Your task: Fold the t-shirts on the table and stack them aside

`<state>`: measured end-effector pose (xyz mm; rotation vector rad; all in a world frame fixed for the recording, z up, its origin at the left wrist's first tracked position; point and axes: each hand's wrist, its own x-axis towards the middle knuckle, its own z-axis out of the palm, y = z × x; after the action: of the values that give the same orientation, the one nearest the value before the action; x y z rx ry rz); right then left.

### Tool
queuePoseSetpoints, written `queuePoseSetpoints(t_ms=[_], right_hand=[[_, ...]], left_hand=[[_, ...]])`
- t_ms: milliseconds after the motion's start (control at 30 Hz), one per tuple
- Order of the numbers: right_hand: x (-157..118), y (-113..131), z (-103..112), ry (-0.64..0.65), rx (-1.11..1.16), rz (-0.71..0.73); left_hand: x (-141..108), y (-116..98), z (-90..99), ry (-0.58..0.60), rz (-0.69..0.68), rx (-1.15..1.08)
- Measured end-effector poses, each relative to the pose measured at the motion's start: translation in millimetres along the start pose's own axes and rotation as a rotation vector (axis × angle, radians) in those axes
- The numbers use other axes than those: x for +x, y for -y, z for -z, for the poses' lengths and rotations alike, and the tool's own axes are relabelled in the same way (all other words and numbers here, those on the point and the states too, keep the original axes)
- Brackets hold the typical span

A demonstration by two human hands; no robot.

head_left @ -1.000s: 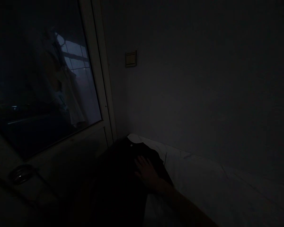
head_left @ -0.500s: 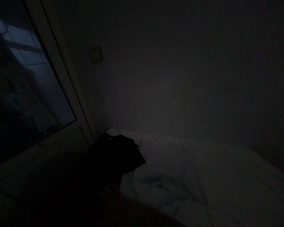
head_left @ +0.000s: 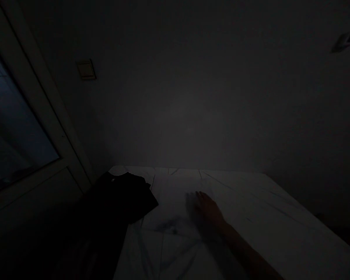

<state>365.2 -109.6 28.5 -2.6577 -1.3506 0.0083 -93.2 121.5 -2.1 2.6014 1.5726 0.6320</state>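
A black T-shirt (head_left: 119,198) lies spread on the left part of a white, marble-patterned table (head_left: 251,206), its neckline toward the wall. A small pale mark shows below its collar. My right hand (head_left: 209,210) is over the middle of the table, to the right of the shirt and apart from it. Its fingers reach forward and seem to hold nothing, with a shadow beside them. At the lower left, over the dark shirt, a very faint shape may be my left hand (head_left: 83,254); its fingers cannot be made out.
The scene is very dark. A grey wall (head_left: 186,109) stands behind the table, with a light switch (head_left: 86,70) on it and a blurred fitting (head_left: 345,42) at upper right. On the left is a framed door (head_left: 55,132) with a glass pane.
My right hand has moved from the black T-shirt rightward and away from me, over the bare tabletop. The view has turned right, so the door and switch sit further left.
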Motion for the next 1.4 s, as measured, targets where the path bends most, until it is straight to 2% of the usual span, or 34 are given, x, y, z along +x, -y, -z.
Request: queuePoseSetpoints(t_ms=[67,133,200,267,333,433,533,600,667,733,800,867,967,1033,1133,1167,1233,1333,1400], right_hand=[[-4.3,-38.4,5.6,0.025,-0.005,-0.291],[-10.1,-58.1,9.8,0.091,0.051,-0.466],[-14.2,-61.9,10.6,0.140,0.114,-0.496],[-15.2,-56.4,9.5,0.153,0.138,-0.461],[-13.1,-49.2,10.1,0.131,0.137,-0.420],[-7.5,-49.0,18.6,0.063,0.184,-0.431],[-6.4,-69.1,30.4,-0.023,0.248,-0.462],[-9.4,-90.2,34.2,-0.008,0.227,-0.448],[-11.8,-109.9,34.2,0.063,0.160,-0.441],[-9.5,-120.6,32.5,0.077,0.090,-0.419],[-1.3,-117.5,30.1,0.017,0.046,-0.333],[9.1,-101.9,24.9,-0.039,0.024,-0.183],[16.9,-71.4,5.9,-0.005,0.014,-0.004],[15.6,-59.1,-11.0,0.034,0.015,0.039],[15.7,-61.3,-25.6,0.037,0.055,0.072],[18.5,-66.6,-24.8,0.024,0.075,0.068],[28.8,-80.7,-15.1,-0.026,0.108,-0.027],[48.7,-104.0,7.2,-0.125,0.145,-0.361],[59.2,-116.7,17.6,-0.127,0.189,-0.523]], left_hand=[[15.0,-36.4,-16.7,0.054,-0.047,-0.046],[28.9,-79.4,-30.9,0.170,-0.090,-0.092],[41.5,-122.7,-40.4,0.362,-0.115,-0.099],[51.8,-160.3,-46.0,0.461,-0.135,-0.047],[58.3,-190.2,-49.9,0.451,-0.174,-0.024],[59.8,-221.7,-54.8,0.439,-0.192,-0.133],[52.7,-235.4,-56.4,0.463,-0.181,-0.290],[47.1,-233.7,-54.8,0.475,-0.259,-0.328],[45.4,-230.3,-51.6,0.476,-0.346,-0.264],[50.5,-235.1,-49.0,0.456,-0.373,-0.154],[61.6,-253.6,-50.1,0.404,-0.400,-0.095],[73.4,-281.4,-58.5,0.321,-0.541,-0.114],[80.5,-315.1,-85.3,0.236,-0.765,-0.138],[78.3,-322.1,-105.8,0.248,-0.805,-0.116],[80.8,-319.0,-124.5,0.306,-0.798,-0.102],[86.6,-318.1,-125.9,0.331,-0.778,-0.102],[106.8,-319.3,-122.9,0.367,-0.680,-0.092],[150.0,-324.6,-114.4,0.328,-0.460,-0.055],[176.5,-325.7,-112.7,0.292,-0.336,-0.029]])
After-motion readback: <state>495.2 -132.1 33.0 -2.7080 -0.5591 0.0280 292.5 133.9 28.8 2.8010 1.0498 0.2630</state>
